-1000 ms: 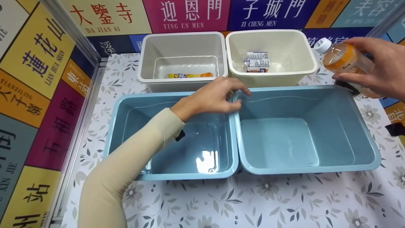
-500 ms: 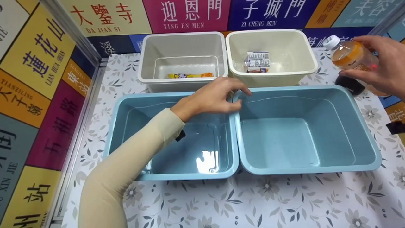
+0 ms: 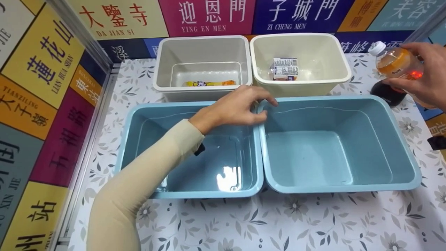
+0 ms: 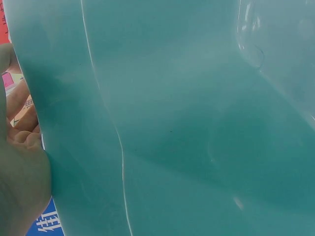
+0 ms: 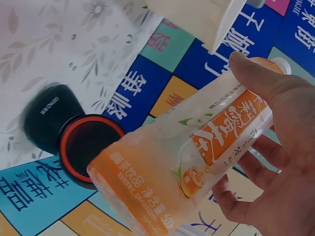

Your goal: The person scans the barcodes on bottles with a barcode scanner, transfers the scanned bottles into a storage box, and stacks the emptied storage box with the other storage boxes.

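Observation:
My right hand (image 3: 427, 75) holds a clear plastic drink bottle (image 3: 397, 62) with a white cap and an orange label, at the far right above the table. In the right wrist view the bottle (image 5: 182, 152) lies slanted in the fingers, its base towards a black round object (image 5: 54, 118). That object (image 3: 388, 93) stands just below the bottle in the head view. My left hand (image 3: 240, 106) is over the adjoining rims of the left blue bin (image 3: 190, 193) and right blue bin (image 3: 341, 188), its fingers loosely bent with nothing visible in them.
Behind the blue bins stand a grey bin (image 3: 202, 89) with a yellow packet (image 3: 210, 83) and a cream bin (image 3: 301, 83) with a small printed package (image 3: 285, 68). A flowered cloth covers the table (image 3: 289, 223). Panels with large characters (image 3: 209, 17) line the back and left.
The right hand has moved to the right with the bottle, and more of the black object now shows beneath it. The left hand has stayed in place.

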The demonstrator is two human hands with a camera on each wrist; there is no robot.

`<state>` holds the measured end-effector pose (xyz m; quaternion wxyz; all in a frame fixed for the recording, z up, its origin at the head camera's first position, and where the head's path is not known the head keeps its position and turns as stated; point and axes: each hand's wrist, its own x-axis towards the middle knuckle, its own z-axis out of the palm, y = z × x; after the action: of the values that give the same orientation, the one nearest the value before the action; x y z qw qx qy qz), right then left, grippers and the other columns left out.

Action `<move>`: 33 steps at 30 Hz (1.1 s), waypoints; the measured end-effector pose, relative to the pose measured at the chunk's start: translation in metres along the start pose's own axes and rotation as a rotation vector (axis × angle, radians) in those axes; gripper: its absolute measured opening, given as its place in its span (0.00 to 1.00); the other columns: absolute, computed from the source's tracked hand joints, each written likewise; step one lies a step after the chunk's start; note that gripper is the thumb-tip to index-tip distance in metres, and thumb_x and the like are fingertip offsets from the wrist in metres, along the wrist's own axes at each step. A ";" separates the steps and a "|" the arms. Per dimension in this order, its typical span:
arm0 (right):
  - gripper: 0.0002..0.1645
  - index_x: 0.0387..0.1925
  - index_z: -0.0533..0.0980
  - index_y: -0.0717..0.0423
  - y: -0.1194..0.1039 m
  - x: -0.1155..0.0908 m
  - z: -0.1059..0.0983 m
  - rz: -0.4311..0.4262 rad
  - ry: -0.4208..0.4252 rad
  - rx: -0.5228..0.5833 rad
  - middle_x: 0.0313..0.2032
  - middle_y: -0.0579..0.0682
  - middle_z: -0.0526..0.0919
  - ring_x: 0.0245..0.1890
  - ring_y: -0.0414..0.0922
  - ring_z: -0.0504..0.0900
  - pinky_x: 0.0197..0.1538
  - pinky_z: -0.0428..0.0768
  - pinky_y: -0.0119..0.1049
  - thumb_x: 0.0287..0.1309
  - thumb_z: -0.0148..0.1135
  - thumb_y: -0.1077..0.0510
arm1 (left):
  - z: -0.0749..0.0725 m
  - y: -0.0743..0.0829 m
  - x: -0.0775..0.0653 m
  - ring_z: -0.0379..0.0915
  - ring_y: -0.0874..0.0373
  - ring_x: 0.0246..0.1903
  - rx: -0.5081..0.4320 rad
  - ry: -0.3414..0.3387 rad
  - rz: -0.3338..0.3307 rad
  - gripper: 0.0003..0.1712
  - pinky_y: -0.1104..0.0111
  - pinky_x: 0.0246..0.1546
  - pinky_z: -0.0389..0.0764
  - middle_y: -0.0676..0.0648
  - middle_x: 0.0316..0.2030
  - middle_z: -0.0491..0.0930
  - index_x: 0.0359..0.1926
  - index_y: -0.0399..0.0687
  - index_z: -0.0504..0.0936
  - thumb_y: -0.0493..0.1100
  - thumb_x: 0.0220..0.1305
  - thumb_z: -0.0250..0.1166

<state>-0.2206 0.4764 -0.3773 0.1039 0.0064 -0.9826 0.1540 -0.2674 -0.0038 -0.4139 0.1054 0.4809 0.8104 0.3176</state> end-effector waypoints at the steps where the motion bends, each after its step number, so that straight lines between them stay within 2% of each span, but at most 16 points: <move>1: 0.49 0.83 0.55 0.62 0.002 0.000 0.001 0.003 0.000 0.001 0.70 0.80 0.65 0.68 0.76 0.61 0.78 0.62 0.74 0.69 0.70 0.61 | 0.000 0.000 0.000 0.79 0.61 0.44 0.000 0.002 0.002 0.23 0.70 0.48 0.81 0.54 0.61 0.88 0.63 0.52 0.87 0.47 0.70 0.64; 8: 0.48 0.82 0.55 0.64 0.014 0.001 0.008 0.025 0.008 0.014 0.69 0.79 0.62 0.70 0.75 0.57 0.80 0.60 0.72 0.70 0.69 0.61 | -0.001 0.001 0.000 0.78 0.63 0.44 0.000 -0.001 -0.013 0.22 0.71 0.48 0.80 0.55 0.61 0.87 0.63 0.53 0.87 0.46 0.70 0.64; 17: 0.49 0.82 0.54 0.61 0.028 0.003 0.015 0.081 0.032 0.016 0.74 0.74 0.60 0.74 0.72 0.56 0.83 0.58 0.68 0.70 0.70 0.59 | -0.001 0.000 -0.001 0.77 0.63 0.46 0.000 -0.003 -0.007 0.23 0.72 0.49 0.80 0.54 0.62 0.87 0.64 0.53 0.87 0.47 0.70 0.65; 22: 0.48 0.78 0.57 0.66 0.034 0.004 0.022 0.050 0.063 -0.026 0.69 0.76 0.62 0.69 0.72 0.58 0.78 0.60 0.69 0.66 0.72 0.62 | -0.001 0.000 -0.001 0.78 0.63 0.46 0.001 -0.005 -0.006 0.23 0.72 0.49 0.80 0.54 0.62 0.87 0.64 0.53 0.87 0.47 0.70 0.65; 26: 0.47 0.77 0.57 0.67 0.038 0.005 0.025 0.052 0.068 -0.072 0.66 0.76 0.63 0.66 0.72 0.58 0.75 0.62 0.69 0.66 0.73 0.59 | -0.001 0.000 -0.001 0.78 0.63 0.46 -0.002 -0.002 -0.006 0.23 0.71 0.49 0.80 0.54 0.62 0.87 0.64 0.53 0.87 0.48 0.70 0.64; 29: 0.48 0.76 0.57 0.67 0.040 0.006 0.026 0.063 0.066 -0.089 0.66 0.75 0.63 0.66 0.73 0.59 0.77 0.63 0.67 0.68 0.73 0.55 | -0.001 0.000 -0.002 0.78 0.62 0.45 -0.003 0.002 -0.004 0.23 0.71 0.48 0.81 0.54 0.62 0.87 0.63 0.53 0.87 0.47 0.70 0.64; 33: 0.48 0.76 0.57 0.67 0.043 0.006 0.029 0.050 0.076 -0.107 0.65 0.75 0.63 0.66 0.73 0.60 0.76 0.65 0.67 0.67 0.73 0.54 | 0.000 0.000 -0.002 0.79 0.62 0.45 -0.001 0.007 -0.003 0.23 0.72 0.48 0.81 0.54 0.61 0.87 0.63 0.53 0.87 0.47 0.70 0.63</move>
<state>-0.2344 0.5088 -0.4158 0.1374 -0.0297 -0.9846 0.1038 -0.2666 -0.0051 -0.4137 0.1031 0.4784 0.8114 0.3196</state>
